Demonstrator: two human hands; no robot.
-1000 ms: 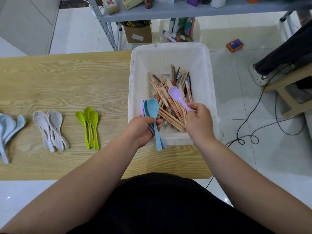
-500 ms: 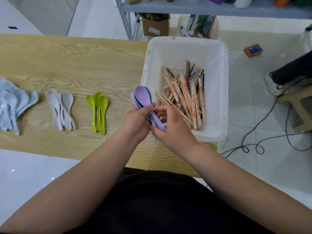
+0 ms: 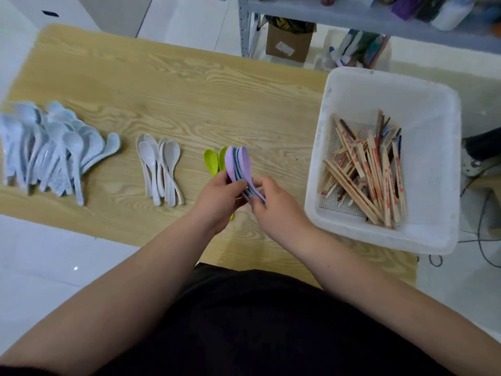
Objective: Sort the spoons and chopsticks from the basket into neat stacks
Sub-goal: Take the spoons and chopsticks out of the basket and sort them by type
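You moved spoons from basket to table; left hand, right hand pinched handles. Only chopsticks remained.

Glossy plastic spoons, matt wood-grain table, perforated plastic basket.

Chopsticks in basket on table R end; spoon piles in row to its L.

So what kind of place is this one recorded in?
Probably a workroom or storeroom, not a home kitchen: a metal shelving rack crowded with supplies, a cardboard box under it, and cables trailing over the tiled floor.
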